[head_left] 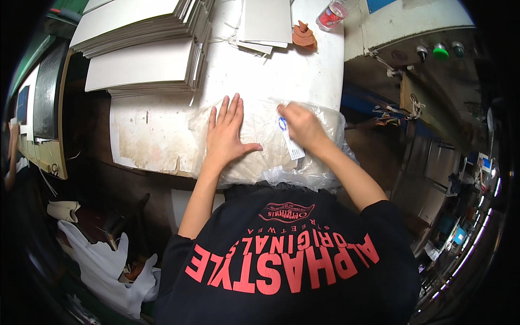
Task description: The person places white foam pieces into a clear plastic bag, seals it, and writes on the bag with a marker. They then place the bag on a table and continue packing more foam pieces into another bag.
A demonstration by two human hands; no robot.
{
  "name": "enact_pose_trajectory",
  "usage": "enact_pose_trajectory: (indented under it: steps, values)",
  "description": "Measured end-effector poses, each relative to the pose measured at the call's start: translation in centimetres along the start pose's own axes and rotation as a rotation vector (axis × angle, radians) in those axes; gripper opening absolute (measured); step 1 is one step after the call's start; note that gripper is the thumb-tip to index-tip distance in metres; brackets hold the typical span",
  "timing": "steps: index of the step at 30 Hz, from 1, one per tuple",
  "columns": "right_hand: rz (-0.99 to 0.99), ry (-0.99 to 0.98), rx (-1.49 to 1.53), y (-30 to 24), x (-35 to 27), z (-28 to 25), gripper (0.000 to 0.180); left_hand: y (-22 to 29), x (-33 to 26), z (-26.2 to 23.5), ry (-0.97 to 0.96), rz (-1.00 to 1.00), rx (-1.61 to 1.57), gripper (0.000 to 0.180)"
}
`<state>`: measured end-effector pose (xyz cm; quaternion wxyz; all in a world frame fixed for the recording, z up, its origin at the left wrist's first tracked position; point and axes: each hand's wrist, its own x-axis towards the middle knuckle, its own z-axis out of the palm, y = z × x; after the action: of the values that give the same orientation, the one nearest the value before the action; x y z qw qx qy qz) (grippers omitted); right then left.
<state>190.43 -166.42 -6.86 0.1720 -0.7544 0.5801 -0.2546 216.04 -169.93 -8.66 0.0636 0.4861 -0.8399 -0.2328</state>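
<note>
A clear plastic sheet or bag (254, 168) lies crumpled over the near edge of the white table (292, 73), just in front of my body. My left hand (225, 132) presses flat on it, fingers pointing away and thumb out to the right, holding nothing. To its right, my right hand (303, 124) is closed, its fingertips curled at the top end of a narrow white label (293, 145) with blue print. The label slants down over the plastic. Whether it is stuck to the plastic cannot be seen.
Tall stacks of white cardboard sheets (141, 67) stand at the back left. Farther back are smaller white boards (265, 24), a crumpled orange-brown piece (304, 37) and a bottle with a red label (331, 15). Machinery with push buttons (440, 51) is on the right.
</note>
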Motion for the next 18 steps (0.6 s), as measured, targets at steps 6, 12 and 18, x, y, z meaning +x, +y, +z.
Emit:
enact_pose_trajectory:
  steps: [6,12,18]
  values:
    - [-0.180,-0.220,0.060,-1.0,-1.9,-0.2,0.029,-0.2,0.2,0.2,0.002,0.006,0.001,0.151]
    - [0.113,0.003,-0.098,-0.9,-2.4,-0.4,0.027,-0.2,0.1,0.3,0.005,0.012,0.010,0.152]
    - [0.011,-0.104,-0.088,-1.1,-2.4,-0.5,0.029,-0.2,0.2,0.2,0.018,0.016,0.007,0.151]
